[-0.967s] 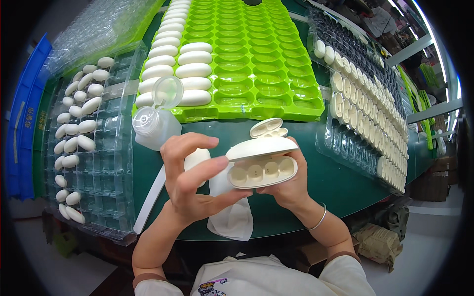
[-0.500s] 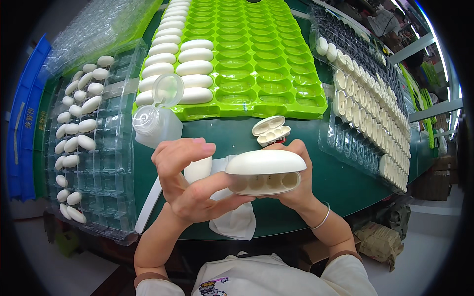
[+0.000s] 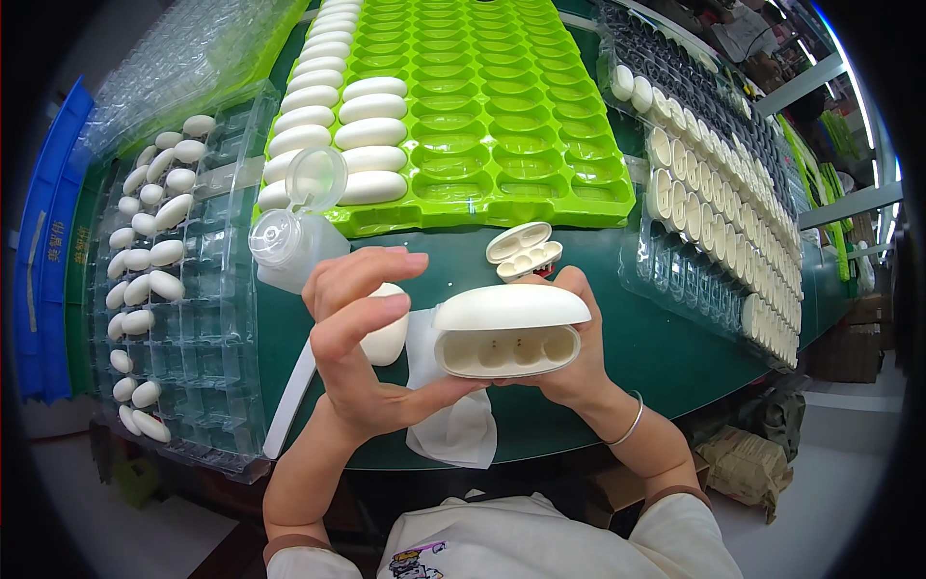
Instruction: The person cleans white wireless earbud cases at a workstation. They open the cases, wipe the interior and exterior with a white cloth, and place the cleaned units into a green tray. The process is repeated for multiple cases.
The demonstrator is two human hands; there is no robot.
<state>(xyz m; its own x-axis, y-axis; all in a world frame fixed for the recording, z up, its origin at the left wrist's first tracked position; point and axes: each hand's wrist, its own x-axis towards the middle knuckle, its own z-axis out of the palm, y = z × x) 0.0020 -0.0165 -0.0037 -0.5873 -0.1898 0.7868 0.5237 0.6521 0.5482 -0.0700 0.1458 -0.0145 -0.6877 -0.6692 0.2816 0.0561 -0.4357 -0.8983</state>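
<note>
A white oval earbud charging case (image 3: pixel 511 311) is held up with its lid partly raised, and its hollow inside with small contact pins faces me. My right hand (image 3: pixel 579 359) grips its right end, some fingers hidden behind it. The thumb of my left hand (image 3: pixel 355 372) touches the case's lower left edge, while the other fingers are spread apart in the air. Behind those fingers lies a rounded white piece (image 3: pixel 388 336), partly covered. Beneath the case a white cloth (image 3: pixel 453 425) rests on the green table. A smaller open white case (image 3: pixel 521 249) stands just beyond.
A clear bottle (image 3: pixel 299 249) with its cap flipped up stands near my left hand. Farther back is a green tray (image 3: pixel 453 207) with white oval cases. Clear trays hold white pieces at left (image 3: pixel 222 318) and right (image 3: pixel 666 275). A white strip (image 3: pixel 289 400) lies at left.
My left index finger has lifted off the case's left end, and the fingers are spread wider. The case has tilted, so more of its inside shows.
</note>
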